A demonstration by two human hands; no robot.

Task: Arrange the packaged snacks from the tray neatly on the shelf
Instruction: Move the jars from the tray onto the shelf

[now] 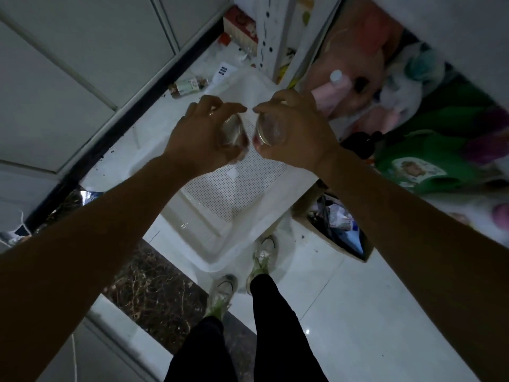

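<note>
Both my hands are out in front of me in dim light, each gripping a small clear jar of snacks. My left hand (203, 133) curls its fingers and thumb around one jar (230, 131), which is tilted, its contents a reddish-brown blur. My right hand (293, 133) wraps the second jar (269, 132), whose gold rim faces me. The two jars sit just beside each other between my palms, and my index fingertips nearly meet above them.

Below my fingers lies the white tray (245, 188) with a dotted, perforated floor, resting on the pale tiles. Beyond my left fingertips a small bottle (188, 86) lies on its side by the dark strip at the foot of the wall. To the right of my right hand, the white shelf (454, 31) holds soft pink packs (366, 86) and, nearer my wrist, green packets (429, 161). Under my right forearm an open cardboard box (338, 230) stands on the floor. My shoes (261, 257) stand at the tray's near corner.
</note>
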